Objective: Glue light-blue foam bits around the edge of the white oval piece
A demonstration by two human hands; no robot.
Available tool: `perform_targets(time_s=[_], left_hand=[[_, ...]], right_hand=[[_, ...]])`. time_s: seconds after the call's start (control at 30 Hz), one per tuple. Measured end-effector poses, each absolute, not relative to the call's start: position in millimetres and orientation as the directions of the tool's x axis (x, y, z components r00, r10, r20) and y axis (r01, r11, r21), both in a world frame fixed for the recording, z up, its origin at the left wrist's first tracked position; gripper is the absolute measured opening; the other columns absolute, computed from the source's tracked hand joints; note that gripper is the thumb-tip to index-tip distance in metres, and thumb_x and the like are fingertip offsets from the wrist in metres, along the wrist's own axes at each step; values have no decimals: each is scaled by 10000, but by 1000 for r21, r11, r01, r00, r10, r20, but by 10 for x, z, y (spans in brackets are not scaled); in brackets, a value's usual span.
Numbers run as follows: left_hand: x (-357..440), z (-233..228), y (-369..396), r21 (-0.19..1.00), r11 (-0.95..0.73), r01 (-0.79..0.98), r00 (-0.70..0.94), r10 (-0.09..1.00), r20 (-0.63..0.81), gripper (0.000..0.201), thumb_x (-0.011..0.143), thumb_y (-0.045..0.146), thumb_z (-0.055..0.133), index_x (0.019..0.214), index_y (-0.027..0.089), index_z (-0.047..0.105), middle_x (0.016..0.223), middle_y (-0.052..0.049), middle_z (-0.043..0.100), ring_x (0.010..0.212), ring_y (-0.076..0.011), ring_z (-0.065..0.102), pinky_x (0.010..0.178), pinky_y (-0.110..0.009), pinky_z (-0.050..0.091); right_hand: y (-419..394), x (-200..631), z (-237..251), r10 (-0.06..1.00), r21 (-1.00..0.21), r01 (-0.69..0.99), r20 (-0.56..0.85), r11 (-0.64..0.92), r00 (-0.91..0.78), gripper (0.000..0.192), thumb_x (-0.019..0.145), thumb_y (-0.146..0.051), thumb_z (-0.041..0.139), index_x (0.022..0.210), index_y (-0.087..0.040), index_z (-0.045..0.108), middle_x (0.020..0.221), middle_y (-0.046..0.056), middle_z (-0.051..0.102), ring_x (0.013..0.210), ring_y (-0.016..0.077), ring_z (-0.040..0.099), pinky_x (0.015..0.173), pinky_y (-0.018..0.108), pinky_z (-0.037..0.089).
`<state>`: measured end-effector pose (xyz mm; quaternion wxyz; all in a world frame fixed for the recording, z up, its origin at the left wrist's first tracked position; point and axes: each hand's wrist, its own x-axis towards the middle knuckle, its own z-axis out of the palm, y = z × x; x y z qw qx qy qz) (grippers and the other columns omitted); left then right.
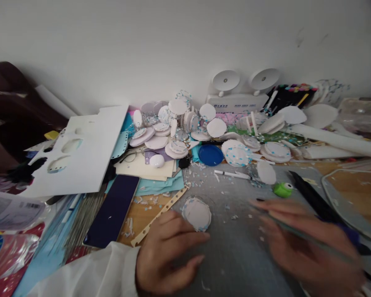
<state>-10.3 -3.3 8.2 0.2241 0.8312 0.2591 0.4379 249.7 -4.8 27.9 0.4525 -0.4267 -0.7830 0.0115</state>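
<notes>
My left hand lies flat on the grey cutting mat, fingers spread, its fingertips just short of a white foam disc with a ragged blue edge. My right hand is blurred and hovers over the mat's right part. It grips a thin dark tool that runs along the fingers; its tip is not clear. A white sleeve covers my left forearm.
A heap of white foam discs fills the back of the table. A blue lid, a white pen, a green clip, a dark phone, a cut-out white board and a clear tray surround the mat.
</notes>
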Motion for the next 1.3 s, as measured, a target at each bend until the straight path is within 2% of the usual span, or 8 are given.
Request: perform_targets(time_s=[0.07, 0.13, 0.2, 0.3, 0.4, 0.57, 0.77, 1.3], left_hand=[[-128, 64, 36, 437, -826, 355, 554, 563, 613, 252, 919, 238, 622, 1141, 150, 702, 945, -84, 735, 886, -209, 637, 840, -344, 475], [-126, 23, 88, 349, -818, 457, 613, 575, 543, 262, 896, 272, 668, 1140, 182, 696, 1034, -63, 751, 1000, -231, 638, 966, -383, 435], [-107, -29, 113, 311, -792, 525, 635, 608, 476, 273, 883, 294, 698, 1137, 194, 689, 1099, -42, 762, 1101, -245, 628, 1064, -399, 373], [-67, -88, 112, 321, -761, 564, 606, 646, 464, 158, 904, 248, 687, 1053, 198, 702, 1060, -9, 784, 1168, -231, 615, 1131, -383, 312], [-40, -103, 98, 335, -761, 555, 572, 642, 510, 47, 931, 201, 664, 943, 201, 709, 975, 14, 799, 1131, -201, 642, 1132, -363, 308], [-35, -107, 99, 338, -767, 545, 576, 636, 513, 64, 947, 209, 662, 902, 205, 708, 974, 27, 806, 1087, -197, 664, 1103, -363, 326], [-44, -209, 94, 338, -786, 519, 569, 612, 549, 35, 904, 213, 726, 894, 196, 698, 978, 24, 808, 1069, -185, 676, 1139, -365, 302], [-12, -145, 73, 345, -769, 538, 559, 632, 537, 61, 931, 210, 692, 872, 196, 698, 948, 30, 808, 1039, -159, 692, 1173, -348, 270]], right_hand=[[-31, 2552, 172, 709, -533, 676, 705, 508, 23, 156, 864, -134, 663, 941, -270, 670, 847, 33, 733, 744, 212, 726, 686, 379, 625], [-30, 2574, 63, 711, -596, 674, 687, 437, 147, 147, 847, -144, 687, 898, -281, 671, 804, 19, 707, 710, 209, 710, 659, 370, 609], [-37, 2576, -14, 750, -632, 655, 645, 414, 148, 132, 840, -160, 702, 895, -277, 676, 779, 4, 696, 675, 185, 692, 604, 313, 588], [-44, 2550, -43, 828, -703, 585, 553, 404, 92, 99, 855, -177, 688, 872, -271, 664, 710, -27, 671, 591, 138, 661, 501, 219, 543], [-42, 2495, -14, 904, -809, 478, 422, 341, 69, 98, 872, -197, 673, 807, -265, 646, 643, -51, 636, 524, 106, 642, 475, 164, 530], [-17, 2385, 13, 957, -925, 287, 281, 251, 67, 149, 878, -262, 687, 737, -247, 640, 580, -48, 618, 477, 99, 635, 449, 140, 530], [-7, 2293, -13, 960, -933, 245, 279, 263, 33, 173, 865, -335, 715, 728, -244, 663, 558, -26, 624, 441, 121, 629, 401, 165, 528], [-95, 2310, -90, 925, -846, 383, 373, 372, -74, 105, 867, -160, 666, 813, -250, 667, 645, -18, 664, 545, 127, 667, 492, 172, 565]])
